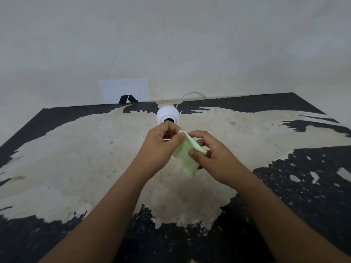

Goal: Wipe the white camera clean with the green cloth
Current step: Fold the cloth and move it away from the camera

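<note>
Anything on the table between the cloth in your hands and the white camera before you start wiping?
Nothing visible. Both hands, left and right, hold the green cloth just in front of the white camera. Its white cable runs off behind it.

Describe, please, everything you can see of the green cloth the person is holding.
The green cloth is a small, thin, pale green piece of soft fabric, plain and unmarked. It is held in the air above the worn table, just in front of the white camera and not touching it. The left hand pinches its upper corner; the right hand grips its edge lower down, so the top edge is stretched between them. The rest hangs loosely downward, partly folded.
</note>
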A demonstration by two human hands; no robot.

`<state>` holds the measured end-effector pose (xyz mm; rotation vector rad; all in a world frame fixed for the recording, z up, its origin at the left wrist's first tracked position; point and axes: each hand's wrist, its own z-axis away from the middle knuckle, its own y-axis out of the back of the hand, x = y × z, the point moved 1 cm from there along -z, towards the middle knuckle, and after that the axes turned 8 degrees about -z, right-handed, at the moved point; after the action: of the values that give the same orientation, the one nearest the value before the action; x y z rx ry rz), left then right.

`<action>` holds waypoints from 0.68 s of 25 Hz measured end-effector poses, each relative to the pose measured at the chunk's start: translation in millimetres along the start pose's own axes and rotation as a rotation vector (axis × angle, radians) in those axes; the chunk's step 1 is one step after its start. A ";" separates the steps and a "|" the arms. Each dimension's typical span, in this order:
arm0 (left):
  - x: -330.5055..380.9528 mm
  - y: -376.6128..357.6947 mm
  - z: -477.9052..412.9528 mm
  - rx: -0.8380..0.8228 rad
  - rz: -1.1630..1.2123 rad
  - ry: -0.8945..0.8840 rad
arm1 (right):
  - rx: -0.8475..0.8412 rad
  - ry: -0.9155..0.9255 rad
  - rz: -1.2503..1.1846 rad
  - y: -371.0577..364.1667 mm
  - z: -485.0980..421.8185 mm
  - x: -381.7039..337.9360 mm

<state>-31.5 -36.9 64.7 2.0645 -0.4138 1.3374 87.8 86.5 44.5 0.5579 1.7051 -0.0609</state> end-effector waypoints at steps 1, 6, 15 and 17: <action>2.0 -0.5 -0.4 -0.006 0.013 0.009 | -0.019 -0.005 0.006 3.1 2.9 3.2; 5.5 -6.9 -6.9 0.038 0.048 0.064 | 0.039 -0.055 0.161 21.4 14.2 22.5; -24.0 -56.0 15.0 -0.097 0.189 0.314 | 0.398 -0.240 -0.220 99.8 -5.8 49.1; -26.9 -69.4 21.6 -0.189 0.164 0.299 | 0.420 -0.259 -0.117 106.4 -26.6 52.8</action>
<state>11.5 -1.2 11.0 1.6735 -0.5618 1.6091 99.9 206.7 28.9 0.7242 1.4725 -0.5624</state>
